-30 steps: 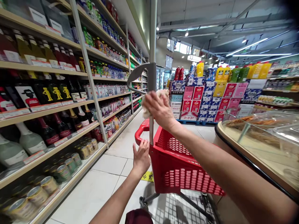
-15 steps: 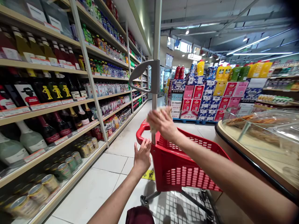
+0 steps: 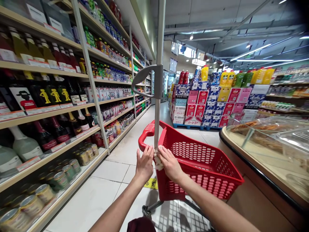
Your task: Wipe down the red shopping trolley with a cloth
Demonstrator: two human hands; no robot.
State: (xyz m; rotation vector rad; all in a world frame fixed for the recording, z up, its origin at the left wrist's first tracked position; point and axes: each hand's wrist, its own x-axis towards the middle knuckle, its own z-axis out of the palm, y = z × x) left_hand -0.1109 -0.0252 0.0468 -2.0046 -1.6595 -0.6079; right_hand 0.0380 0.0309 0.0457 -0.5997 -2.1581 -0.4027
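Note:
A red plastic shopping cart point(image 3: 200, 172) stands in front of me, with a tall grey metal pole point(image 3: 157, 124) rising from its near left corner. A grey loop handle point(image 3: 145, 82) is fixed partway up this pole. My right hand point(image 3: 171, 165) presses a crumpled whitish cloth point(image 3: 158, 159) against the cart at the pole's foot. Beside it, my left hand point(image 3: 145, 165) rests with outstretched fingers at the cart's rim, below the red push handle point(image 3: 145, 132). The fingertips of both hands nearly meet at the pole.
Shelves point(image 3: 60, 112) of bottles and cans line the left side. Stacked drink cartons point(image 3: 200, 104) stand ahead. At right, a curved counter point(image 3: 238, 145) with glass panels and baked goods comes close to the cart. White floor tiles point(image 3: 106, 183) run between.
My right hand has moved down the pole with the cloth, from above the rim to the pole's foot. My left hand stays near the rim. The view has shifted slightly.

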